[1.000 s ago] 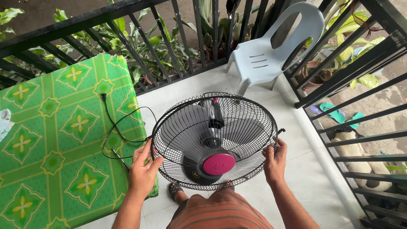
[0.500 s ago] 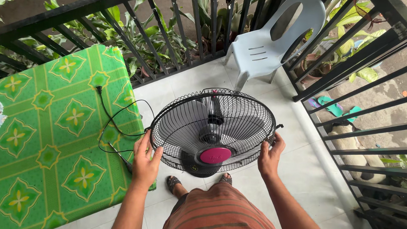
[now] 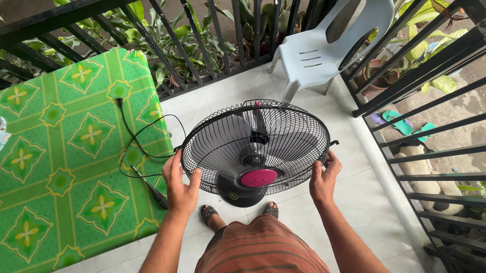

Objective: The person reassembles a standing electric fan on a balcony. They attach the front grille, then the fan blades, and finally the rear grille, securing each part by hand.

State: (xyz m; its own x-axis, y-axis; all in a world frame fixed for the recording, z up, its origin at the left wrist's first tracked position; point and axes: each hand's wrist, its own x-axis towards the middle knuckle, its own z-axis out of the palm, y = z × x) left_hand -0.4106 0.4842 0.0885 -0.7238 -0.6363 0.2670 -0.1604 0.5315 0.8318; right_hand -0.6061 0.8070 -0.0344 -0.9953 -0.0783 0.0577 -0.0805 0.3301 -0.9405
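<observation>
Facing up, fan tilts toward person.

We see pale tiled floor | black metal railing around us | white plastic chair in the corner | green patterned desk at left | leafy plants beyond the bars | soft daylight

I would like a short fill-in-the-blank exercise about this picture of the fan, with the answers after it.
1. Both hands grip the rim of the fan's wire ____.
2. The cap at the centre of the fan is ____ in colour.
3. The black cord lies on a ____ patterned cloth.
4. Behind the fan stands a white plastic ____.

Answers: guard; pink; green; chair
</observation>
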